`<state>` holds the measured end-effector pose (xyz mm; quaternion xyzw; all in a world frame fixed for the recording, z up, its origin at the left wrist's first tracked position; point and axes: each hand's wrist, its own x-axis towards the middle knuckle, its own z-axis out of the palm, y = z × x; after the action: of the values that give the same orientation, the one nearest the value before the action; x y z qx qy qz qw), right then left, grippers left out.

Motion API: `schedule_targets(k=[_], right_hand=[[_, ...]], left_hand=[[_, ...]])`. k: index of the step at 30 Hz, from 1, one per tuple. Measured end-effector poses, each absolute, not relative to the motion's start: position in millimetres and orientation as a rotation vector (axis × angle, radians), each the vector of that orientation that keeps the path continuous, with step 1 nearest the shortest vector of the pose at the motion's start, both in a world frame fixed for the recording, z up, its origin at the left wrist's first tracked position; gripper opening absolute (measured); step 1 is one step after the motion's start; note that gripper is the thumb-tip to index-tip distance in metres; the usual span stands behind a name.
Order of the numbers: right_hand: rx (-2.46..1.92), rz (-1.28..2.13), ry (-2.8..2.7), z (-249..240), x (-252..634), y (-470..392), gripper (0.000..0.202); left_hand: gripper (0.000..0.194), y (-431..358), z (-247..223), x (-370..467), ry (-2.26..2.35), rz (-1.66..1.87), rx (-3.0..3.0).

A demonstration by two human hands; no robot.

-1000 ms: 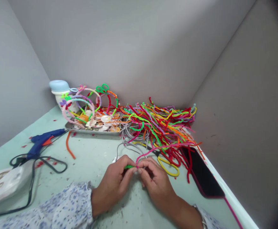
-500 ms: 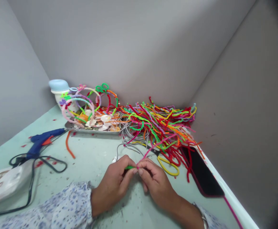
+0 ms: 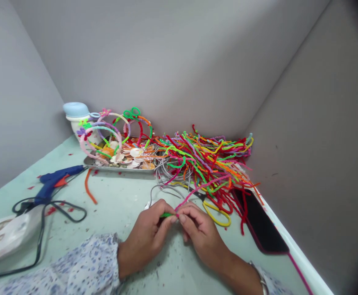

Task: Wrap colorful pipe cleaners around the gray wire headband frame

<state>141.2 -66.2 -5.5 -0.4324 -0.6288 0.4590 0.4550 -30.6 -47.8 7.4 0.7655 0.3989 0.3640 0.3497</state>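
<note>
My left hand point(image 3: 150, 235) pinches a green fuzzy piece point(image 3: 166, 215) between thumb and forefinger. Close against it, my right hand point(image 3: 202, 233) is closed on a pink pipe cleaner point(image 3: 193, 191), whose free length slants up and right toward the pile. Where green and pink meet, the fingertips of both hands nearly touch and hide most of the join. A grey wire point(image 3: 163, 186) curves just beyond my fingers. Scissors with yellow handles point(image 3: 217, 213) lie beyond my right hand, partly under the colourful pipe cleaners point(image 3: 203, 159).
A metal tray point(image 3: 123, 168) holds shells and decorated headbands point(image 3: 100, 127), beside a white cup with blue lid point(image 3: 76, 110). A blue glue gun point(image 3: 48, 188) with a looped cord and a white packet point(image 3: 7, 235) lie left. A black phone point(image 3: 263, 225) lies right.
The free length of the pink pipe cleaner has swung slightly down and to the right. Both hands keep nearly the same place and grip.
</note>
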Motion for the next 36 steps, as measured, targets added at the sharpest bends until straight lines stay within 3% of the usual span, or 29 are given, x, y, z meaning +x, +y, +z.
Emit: schedule_targets(k=[18, 29, 36], right_hand=[[-1.054, 1.234, -1.505, -8.0, 141.9, -65.3, 0.028], [-1.147, 0.604, -1.569, -7.1, 142.9, -69.1, 0.009], [-1.088, 0.486, -1.774, -1.3, 142.1, -70.1, 0.019]], left_hand=[[0.017, -47.2, 10.0, -29.9, 1.054, 0.883, 1.981], [0.023, -43.9, 14.4, -28.5, 1.075, 0.904, 1.848], [0.023, -41.4, 11.8, -30.9, 1.106, 1.000, 1.586]])
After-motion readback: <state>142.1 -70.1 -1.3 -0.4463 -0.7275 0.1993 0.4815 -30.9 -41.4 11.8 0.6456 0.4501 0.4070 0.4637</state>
